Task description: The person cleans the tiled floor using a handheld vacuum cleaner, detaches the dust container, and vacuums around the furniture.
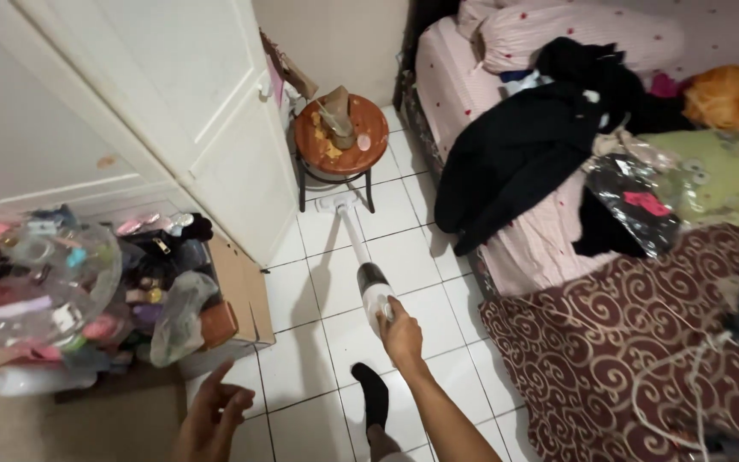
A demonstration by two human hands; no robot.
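My right hand (403, 329) grips the handle of a white and black stick vacuum (372, 287). Its tube runs away from me over the white tiled floor (412, 257), and its floor head (336, 203) lies at the legs of a round wooden stool (341, 137). My left hand (213, 417) hangs free at the lower left, fingers spread, holding nothing. My foot in a black sock (373, 395) stands on the tiles just below the vacuum's handle.
A bed (558, 248) with pink sheets, black clothes (532, 145) and a brown patterned blanket (635, 342) fills the right side. White wardrobe doors (173, 111) stand at the left. A cardboard box (233, 299) stuffed with bottles and plastic bags sits at the lower left.
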